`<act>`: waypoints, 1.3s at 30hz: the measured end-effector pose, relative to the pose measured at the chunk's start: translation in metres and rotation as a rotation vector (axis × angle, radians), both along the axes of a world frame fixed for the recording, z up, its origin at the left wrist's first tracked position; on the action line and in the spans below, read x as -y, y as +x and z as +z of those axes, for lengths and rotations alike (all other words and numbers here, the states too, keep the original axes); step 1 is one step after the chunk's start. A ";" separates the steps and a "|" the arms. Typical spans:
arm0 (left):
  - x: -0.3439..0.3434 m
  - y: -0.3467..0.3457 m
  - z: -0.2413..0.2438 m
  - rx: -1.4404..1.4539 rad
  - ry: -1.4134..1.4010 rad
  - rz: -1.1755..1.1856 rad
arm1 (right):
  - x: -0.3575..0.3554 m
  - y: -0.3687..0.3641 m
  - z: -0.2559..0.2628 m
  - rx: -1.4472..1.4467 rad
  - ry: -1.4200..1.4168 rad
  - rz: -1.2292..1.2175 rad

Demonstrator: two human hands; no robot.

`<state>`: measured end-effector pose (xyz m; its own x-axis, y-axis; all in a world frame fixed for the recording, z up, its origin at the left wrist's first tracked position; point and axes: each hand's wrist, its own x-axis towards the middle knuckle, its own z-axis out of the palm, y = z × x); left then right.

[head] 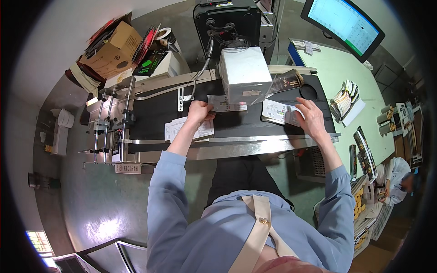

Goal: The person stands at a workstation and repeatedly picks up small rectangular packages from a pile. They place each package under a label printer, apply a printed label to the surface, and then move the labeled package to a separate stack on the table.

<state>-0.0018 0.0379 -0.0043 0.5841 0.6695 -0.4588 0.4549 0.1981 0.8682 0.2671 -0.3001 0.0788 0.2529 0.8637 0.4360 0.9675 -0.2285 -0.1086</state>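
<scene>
My left hand (200, 112) is over the black conveyor belt, its fingers curled on the left end of a flat printed packet (225, 104). Below that wrist lies a loose pile of white printed packets (177, 128), partly covered by my forearm. On the right part of the belt rests a neater stack of printed packets (278, 112). My right hand (311, 116) is at this stack's right end, fingers spread and thumb over its top; whether the thumb presses on it is unclear.
A plastic-wrapped white box (245, 68) stands over the belt's far side, near a clear printed bag (285, 83) and a black ring (308, 92). Metal feeder rods (109, 119) rise at left. A metal rail (239, 150) edges the belt. A pale green table (368, 102) adjoins it; a seated person (397, 181) is beyond.
</scene>
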 end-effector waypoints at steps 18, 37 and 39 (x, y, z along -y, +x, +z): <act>0.000 -0.006 -0.008 0.056 0.083 0.004 | -0.012 0.064 0.088 0.198 0.154 -0.168; 0.002 -0.007 -0.005 0.055 0.066 0.006 | -0.031 0.118 0.133 0.344 0.165 -0.482; 0.002 -0.006 -0.008 0.059 0.087 0.007 | -0.030 0.126 0.130 0.343 0.186 -0.471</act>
